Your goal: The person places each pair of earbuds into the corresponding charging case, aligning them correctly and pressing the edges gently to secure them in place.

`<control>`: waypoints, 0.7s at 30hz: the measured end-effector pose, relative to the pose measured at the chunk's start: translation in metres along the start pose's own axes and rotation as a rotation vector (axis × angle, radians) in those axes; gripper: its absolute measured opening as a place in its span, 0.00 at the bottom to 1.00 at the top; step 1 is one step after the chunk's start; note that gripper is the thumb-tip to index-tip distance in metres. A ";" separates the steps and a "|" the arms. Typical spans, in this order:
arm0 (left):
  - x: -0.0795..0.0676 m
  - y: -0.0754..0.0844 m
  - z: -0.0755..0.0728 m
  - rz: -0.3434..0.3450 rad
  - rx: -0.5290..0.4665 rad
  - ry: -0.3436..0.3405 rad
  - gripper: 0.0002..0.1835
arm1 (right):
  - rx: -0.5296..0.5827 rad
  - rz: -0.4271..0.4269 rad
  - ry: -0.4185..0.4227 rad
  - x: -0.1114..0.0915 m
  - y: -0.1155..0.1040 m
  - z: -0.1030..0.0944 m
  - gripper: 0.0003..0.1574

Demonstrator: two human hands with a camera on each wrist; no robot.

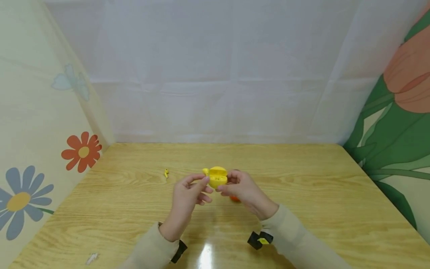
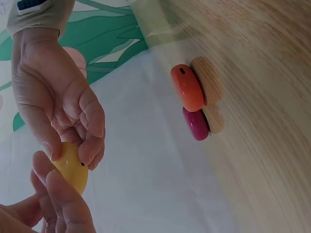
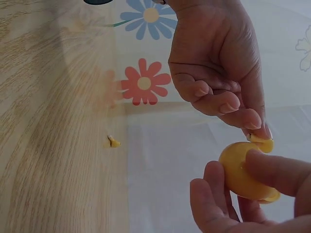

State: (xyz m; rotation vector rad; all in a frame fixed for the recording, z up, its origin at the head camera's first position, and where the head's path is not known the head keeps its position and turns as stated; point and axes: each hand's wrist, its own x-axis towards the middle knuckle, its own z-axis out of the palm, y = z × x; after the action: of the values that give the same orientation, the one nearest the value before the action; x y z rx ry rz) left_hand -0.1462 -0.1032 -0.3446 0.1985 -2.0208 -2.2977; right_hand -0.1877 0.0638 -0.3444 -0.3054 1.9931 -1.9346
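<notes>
Above the table, my right hand [image 1: 244, 190] grips a yellow earbud case [image 1: 218, 182] by its right side, its lid raised and the inside facing me. Just left of the case, my left hand [image 1: 189, 194] pinches a yellow earbud [image 1: 205, 171] between thumb and finger, its rounded head pointing up. In the right wrist view the earbud [image 3: 264, 143] shows right beside the rim of the case [image 3: 239, 167]. A second yellow earbud [image 1: 166, 173] lies on the table farther left.
An orange case [image 2: 187, 88] and a magenta case [image 2: 196, 124] sit side by side on the wooden table [image 1: 134, 209], partly hidden behind my right hand in the head view. A small white object [image 1: 92, 258] lies near the front left. A white cloth backdrop [image 1: 221, 74] hangs behind.
</notes>
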 end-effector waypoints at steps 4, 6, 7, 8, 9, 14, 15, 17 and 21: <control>0.001 0.000 0.005 0.001 -0.005 -0.006 0.14 | -0.003 -0.012 -0.003 -0.001 -0.002 0.000 0.20; 0.001 0.000 0.008 0.014 -0.006 -0.006 0.15 | -0.003 -0.014 -0.007 -0.001 -0.001 0.000 0.20; 0.002 -0.001 0.009 0.020 -0.004 -0.005 0.15 | -0.003 -0.015 -0.009 -0.001 0.000 0.000 0.20; 0.002 -0.002 0.010 0.024 -0.006 -0.006 0.14 | -0.004 -0.018 -0.013 -0.001 0.000 0.000 0.20; 0.002 -0.002 0.011 0.033 -0.014 -0.010 0.14 | -0.003 -0.017 -0.016 -0.001 0.001 0.000 0.19; 0.004 -0.005 0.017 0.037 -0.062 -0.018 0.11 | 0.007 -0.040 -0.035 -0.002 0.003 -0.001 0.19; 0.005 -0.006 0.018 0.035 -0.067 -0.017 0.11 | 0.007 -0.040 -0.034 -0.002 0.003 -0.001 0.19; 0.005 -0.006 0.018 0.025 -0.067 -0.011 0.12 | 0.005 -0.039 -0.030 -0.002 0.003 -0.001 0.19; 0.005 -0.005 0.017 0.013 -0.026 -0.010 0.13 | 0.001 -0.030 -0.022 -0.002 0.002 -0.002 0.19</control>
State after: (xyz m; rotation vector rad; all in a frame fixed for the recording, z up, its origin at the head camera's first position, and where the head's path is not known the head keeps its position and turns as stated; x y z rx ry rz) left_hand -0.1538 -0.0862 -0.3479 0.1723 -1.9899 -2.3205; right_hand -0.1862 0.0667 -0.3463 -0.3567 1.9849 -1.9415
